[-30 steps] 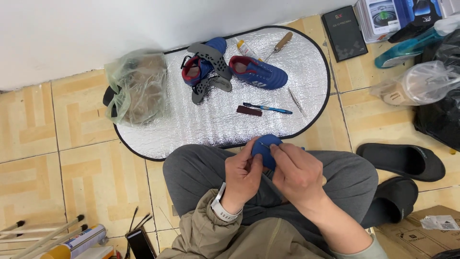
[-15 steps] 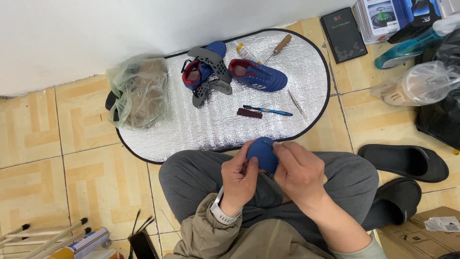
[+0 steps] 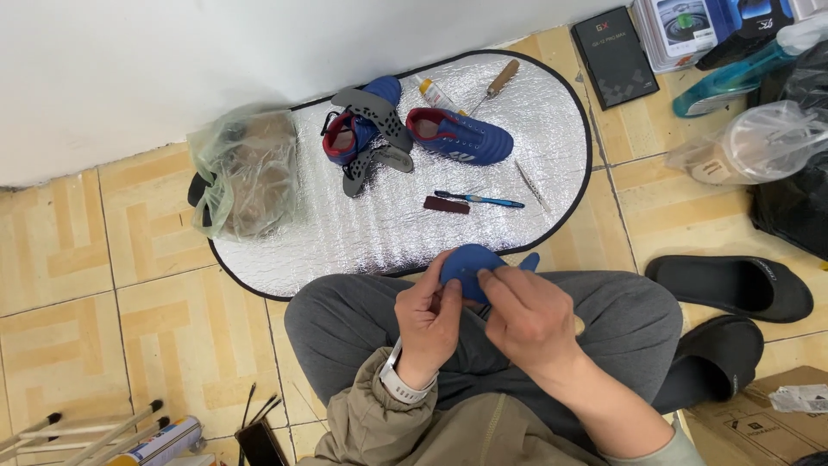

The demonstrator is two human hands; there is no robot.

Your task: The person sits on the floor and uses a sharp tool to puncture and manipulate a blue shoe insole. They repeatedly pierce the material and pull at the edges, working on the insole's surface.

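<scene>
Both hands hold a blue shoe part (image 3: pixel 466 261), curved like a heel piece, over my lap. My left hand (image 3: pixel 429 324) grips its lower left side, with a watch on that wrist. My right hand (image 3: pixel 526 312) pinches its right side with the fingers closed on it. I sit cross-legged in grey trousers at the near edge of a silver foil mat (image 3: pixel 388 233).
On the mat lie two blue shoes (image 3: pixel 457 135), grey insoles (image 3: pixel 379 116), a blue pen (image 3: pixel 479 200), a dark red block (image 3: pixel 446 204), a wooden-handled tool (image 3: pixel 496 82), a small tube (image 3: pixel 434 92) and a plastic bag (image 3: pixel 246 173). Black slippers (image 3: pixel 733 285) and boxes sit right.
The view has shifted slightly. My hands have turned the blue part a little and stay over my lap.
</scene>
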